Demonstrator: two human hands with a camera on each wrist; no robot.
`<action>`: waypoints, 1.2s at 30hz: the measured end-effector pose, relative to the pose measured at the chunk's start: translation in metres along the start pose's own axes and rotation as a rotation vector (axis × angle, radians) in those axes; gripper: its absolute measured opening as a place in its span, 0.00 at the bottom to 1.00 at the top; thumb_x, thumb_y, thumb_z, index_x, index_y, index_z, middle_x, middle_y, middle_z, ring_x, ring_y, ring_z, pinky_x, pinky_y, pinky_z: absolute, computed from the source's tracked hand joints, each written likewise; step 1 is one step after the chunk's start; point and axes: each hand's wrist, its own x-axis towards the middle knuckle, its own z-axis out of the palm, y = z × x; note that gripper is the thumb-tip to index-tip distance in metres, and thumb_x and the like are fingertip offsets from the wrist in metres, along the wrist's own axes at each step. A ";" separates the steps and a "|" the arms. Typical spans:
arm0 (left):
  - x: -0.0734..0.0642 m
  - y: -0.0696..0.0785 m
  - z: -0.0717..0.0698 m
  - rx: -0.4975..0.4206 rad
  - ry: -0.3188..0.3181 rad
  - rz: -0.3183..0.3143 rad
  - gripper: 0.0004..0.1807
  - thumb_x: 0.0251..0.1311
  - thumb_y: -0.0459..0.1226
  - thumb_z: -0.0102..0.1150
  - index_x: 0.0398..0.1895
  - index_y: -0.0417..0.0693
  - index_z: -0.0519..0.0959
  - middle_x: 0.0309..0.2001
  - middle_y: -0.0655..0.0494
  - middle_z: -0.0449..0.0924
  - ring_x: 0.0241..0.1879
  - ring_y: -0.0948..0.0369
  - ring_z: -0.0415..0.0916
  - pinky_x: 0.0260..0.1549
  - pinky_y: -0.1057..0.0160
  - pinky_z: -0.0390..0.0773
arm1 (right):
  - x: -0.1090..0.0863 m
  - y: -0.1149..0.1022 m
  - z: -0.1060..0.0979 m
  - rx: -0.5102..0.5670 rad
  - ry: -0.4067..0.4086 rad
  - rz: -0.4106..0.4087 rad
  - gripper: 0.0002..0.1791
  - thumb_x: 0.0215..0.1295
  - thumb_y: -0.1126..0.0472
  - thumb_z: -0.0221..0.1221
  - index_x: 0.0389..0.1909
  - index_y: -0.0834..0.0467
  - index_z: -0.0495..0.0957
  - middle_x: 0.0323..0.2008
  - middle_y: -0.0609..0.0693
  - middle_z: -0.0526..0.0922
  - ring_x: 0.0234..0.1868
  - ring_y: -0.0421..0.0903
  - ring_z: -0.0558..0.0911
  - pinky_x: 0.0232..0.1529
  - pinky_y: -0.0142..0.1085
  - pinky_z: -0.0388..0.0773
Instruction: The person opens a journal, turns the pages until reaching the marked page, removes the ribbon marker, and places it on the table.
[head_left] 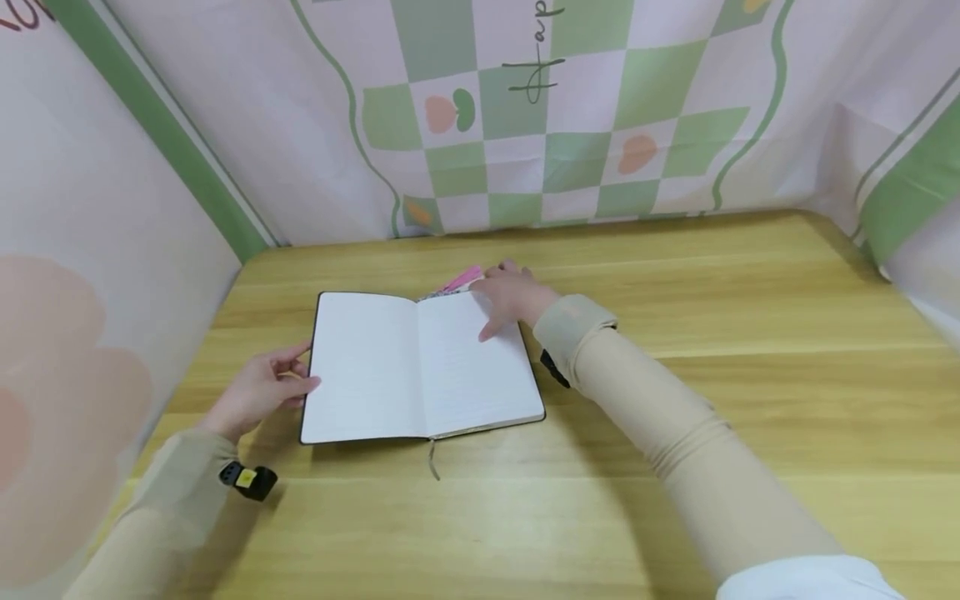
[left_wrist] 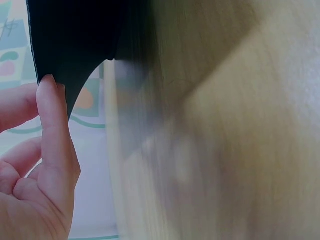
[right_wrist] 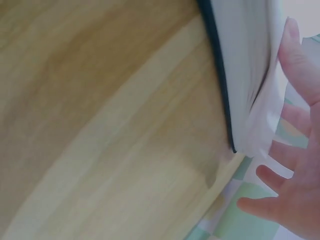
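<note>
The notebook [head_left: 367, 367] lies on the table [head_left: 712, 467]
Left hand [head_left: 262, 387] at its left edge, right hand [head_left: 513, 296] at its far right corner; ribbon [head_left: 432, 462] before it, cloth [head_left: 315, 183] behind the table.

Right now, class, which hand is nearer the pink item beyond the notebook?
Right: the right hand is beside the pink item, the left hand farther, at the notebook's left edge.

The head view is brightly and evenly lit; a pale sheen is thrown across the tabletop [head_left: 495, 525], and the pages of the notebook [head_left: 367, 367] are nearly washed out. Soft shadows are cast beside both sleeves [head_left: 675, 433]. In the left wrist view the cover [left_wrist: 75, 35] is sunk in near-black — wood grain is smeared by blur — while the right wrist view is veiled by haze.
</note>
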 end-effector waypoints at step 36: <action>-0.002 0.008 -0.002 0.011 -0.005 -0.017 0.39 0.63 0.33 0.57 0.73 0.40 0.50 0.41 0.49 0.68 0.33 0.69 0.73 0.37 0.68 0.80 | -0.042 -0.003 0.014 1.353 0.043 0.027 0.39 0.60 0.74 0.53 0.72 0.57 0.52 0.52 0.56 0.70 0.36 0.42 0.77 0.30 0.30 0.76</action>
